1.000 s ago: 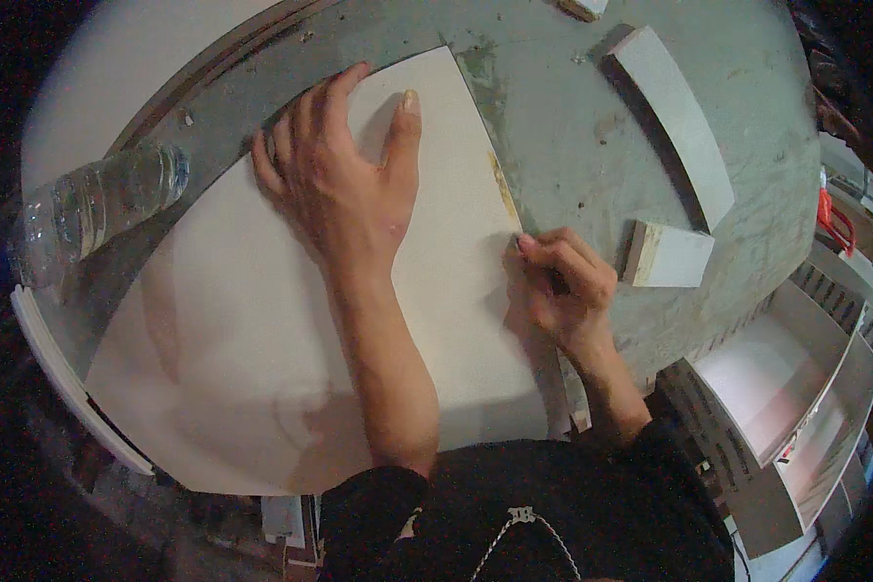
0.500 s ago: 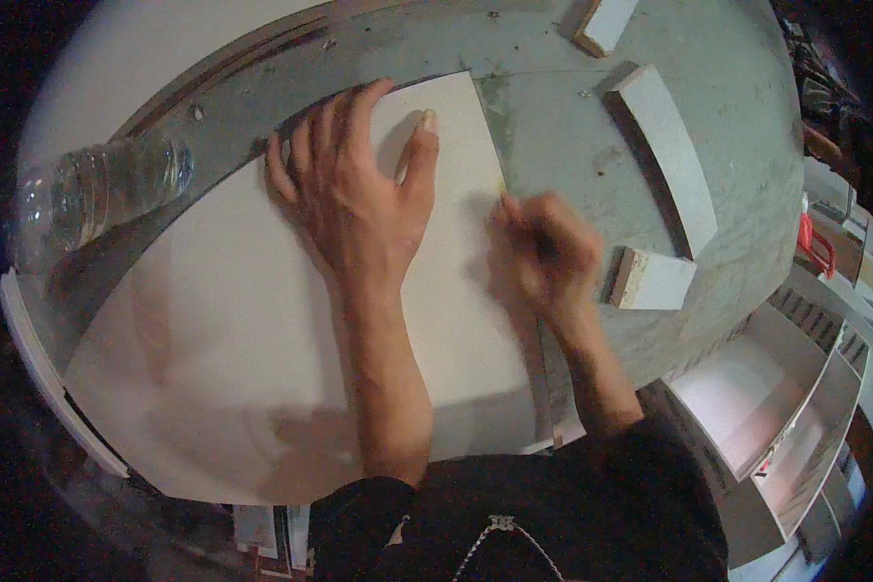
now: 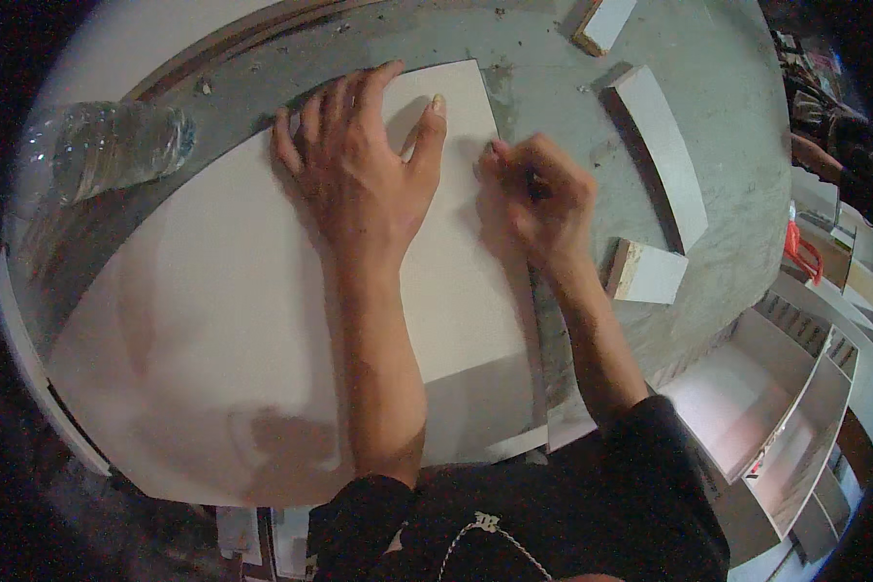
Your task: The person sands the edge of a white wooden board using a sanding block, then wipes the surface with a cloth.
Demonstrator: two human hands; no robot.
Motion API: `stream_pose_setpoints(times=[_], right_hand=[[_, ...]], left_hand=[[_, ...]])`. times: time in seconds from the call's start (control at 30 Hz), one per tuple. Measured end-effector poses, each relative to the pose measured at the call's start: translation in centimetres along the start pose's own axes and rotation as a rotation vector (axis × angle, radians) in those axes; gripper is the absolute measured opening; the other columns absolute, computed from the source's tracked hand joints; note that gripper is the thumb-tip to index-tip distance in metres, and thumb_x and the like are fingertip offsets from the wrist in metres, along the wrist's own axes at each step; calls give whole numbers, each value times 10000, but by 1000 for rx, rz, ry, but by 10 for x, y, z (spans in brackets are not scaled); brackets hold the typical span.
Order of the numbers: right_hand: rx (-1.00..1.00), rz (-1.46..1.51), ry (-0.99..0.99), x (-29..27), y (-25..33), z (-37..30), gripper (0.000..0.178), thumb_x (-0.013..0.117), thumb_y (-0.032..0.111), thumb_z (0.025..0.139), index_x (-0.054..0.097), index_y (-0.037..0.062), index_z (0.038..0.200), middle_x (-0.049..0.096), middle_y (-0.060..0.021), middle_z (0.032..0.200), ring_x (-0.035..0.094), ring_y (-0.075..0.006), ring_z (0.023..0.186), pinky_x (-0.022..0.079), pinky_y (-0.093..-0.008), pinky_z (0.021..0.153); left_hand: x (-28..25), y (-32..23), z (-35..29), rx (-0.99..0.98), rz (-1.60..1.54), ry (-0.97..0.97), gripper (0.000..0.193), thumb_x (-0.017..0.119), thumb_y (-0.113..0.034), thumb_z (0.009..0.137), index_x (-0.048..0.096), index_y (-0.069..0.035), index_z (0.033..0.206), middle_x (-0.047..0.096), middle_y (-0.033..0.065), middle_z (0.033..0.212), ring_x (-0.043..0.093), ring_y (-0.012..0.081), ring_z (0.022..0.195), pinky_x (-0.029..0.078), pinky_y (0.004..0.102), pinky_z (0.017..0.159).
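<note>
A large white board [image 3: 223, 320] lies flat on the grey-green worktop [image 3: 543, 78]. My left hand [image 3: 364, 165] rests on the board near its far edge, fingers and thumb spread, holding nothing. At the board's right edge my right hand [image 3: 543, 199] is closed, thumb and fingers pinched together just over the rim. Whatever it grips, if anything, is too small or hidden to make out.
Right of the board lie a long white strip [image 3: 664, 160], a short white offcut [image 3: 650, 272] and another offcut [image 3: 603, 24]. A clear plastic bottle [image 3: 116, 150] lies at the left. White open boxes [image 3: 737, 388] stand lower right, near a red object [image 3: 803, 254]. Another person's arm [image 3: 815, 155] shows far right.
My right hand has slid away from me along the board's right edge, still closed. My left hand stays spread on the board; the whole view has shifted slightly.
</note>
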State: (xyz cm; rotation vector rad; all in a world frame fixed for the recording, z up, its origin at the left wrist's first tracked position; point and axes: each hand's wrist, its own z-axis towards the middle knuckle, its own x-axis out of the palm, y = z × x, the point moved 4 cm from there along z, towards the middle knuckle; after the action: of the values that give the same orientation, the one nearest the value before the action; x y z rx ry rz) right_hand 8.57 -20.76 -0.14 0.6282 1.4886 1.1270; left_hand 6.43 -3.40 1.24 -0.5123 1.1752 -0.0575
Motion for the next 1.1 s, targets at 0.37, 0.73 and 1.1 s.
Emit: stream_pose_setpoints(times=[0.37, 0.73, 1.1], right_hand=[[117, 42, -12, -8, 11, -20, 126, 687, -8, 829, 594, 14, 747, 512, -74, 658, 509, -174, 580, 412, -279, 541], [111, 171, -158, -10, -8, 9, 119, 663, 40, 890, 594, 8, 798, 597, -11, 714, 545, -90, 630, 429, -244, 539], [449, 454, -211, -58, -9, -118, 103, 655, 68, 923, 625, 0, 994, 624, -36, 792, 576, -87, 669, 463, -221, 597]], left_hand=[[3, -3, 6, 12, -31, -10, 424, 642, -446, 851, 633, -165, 1170, 639, 43, 1183, 534, 254, 1183, 222, 531, 1127], [8, -5, 8, 15, -9, -4, 433, 645, -463, 847, 643, -171, 1167, 646, 42, 1198, 536, 261, 1181, 232, 500, 1129], [10, 6, 1, 48, 49, -47, 455, 644, -485, 840, 655, -171, 1169, 653, 72, 1184, 545, 288, 1170, 277, 481, 1093]])
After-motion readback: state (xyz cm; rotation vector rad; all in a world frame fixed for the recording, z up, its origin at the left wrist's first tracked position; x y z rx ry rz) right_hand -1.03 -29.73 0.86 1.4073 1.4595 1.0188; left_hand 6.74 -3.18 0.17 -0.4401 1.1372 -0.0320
